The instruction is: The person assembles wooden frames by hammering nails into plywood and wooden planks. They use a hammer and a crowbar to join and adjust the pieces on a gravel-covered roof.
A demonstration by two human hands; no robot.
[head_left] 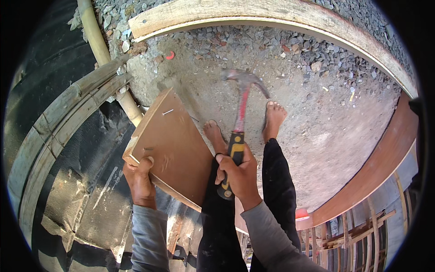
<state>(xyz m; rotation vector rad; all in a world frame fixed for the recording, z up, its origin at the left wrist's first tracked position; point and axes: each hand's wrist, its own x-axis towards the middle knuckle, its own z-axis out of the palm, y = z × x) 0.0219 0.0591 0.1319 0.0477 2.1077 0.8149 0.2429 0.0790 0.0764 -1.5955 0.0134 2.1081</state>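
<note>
From where I stand, reading the worker's view like a clock, the brown board (183,147) tips up at 9 o'clock. The left hand (138,183), at 8, grips its near corner, thumb on the flat side, the other fingers mostly hidden, so I can't tell how tight they are. Two nails stick out of the board: the shiny upper nail (168,111) at 10 o'clock and the lower nail (148,149) near 9, just above that thumb. The right hand (244,177), at 5, has its fingers curled round the black and yellow handle of the hammer (240,109), and the blurry head is up at 1 o'clock, claw on the right. For a good hit, I think the flat end should land square on the nail. I would slide that thumb away from the lower nail first (ouch, it's so near!). Small taps, then bigger ones, should help a nail go in straight. The board needs to be held very still, too. Two bare feet (274,120) are on the dirt, one at 2 o'clock, so I'd keep the swing away from those toes.
</note>
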